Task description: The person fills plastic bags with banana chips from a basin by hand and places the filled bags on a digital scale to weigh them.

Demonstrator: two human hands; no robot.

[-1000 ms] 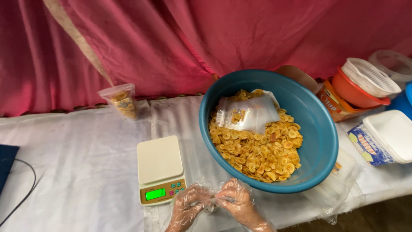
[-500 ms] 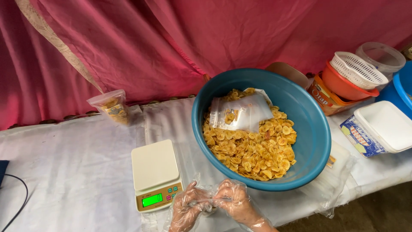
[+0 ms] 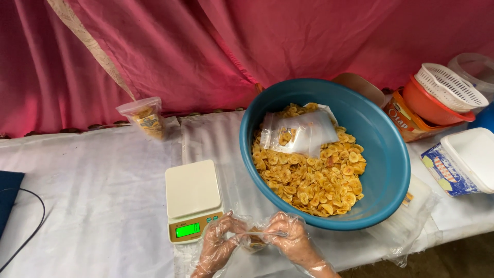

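— Surface?
— Table (image 3: 92,206) under white cloth. Scale (image 3: 193,198) near centre; blue basin (image 3: 383,154) to its right.
— Far side?
— Filled pouch (image 3: 143,117) far left; tubs (image 3: 442,100) far right, white box (image 3: 465,162) nearer.

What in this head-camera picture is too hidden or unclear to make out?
- Small clear bag: its contents, crumpled between the left hand and right hand.
- Scale: display digits too small.
- Blue basin: chips under the empty bags.
- Dark object: cut off by the left edge.
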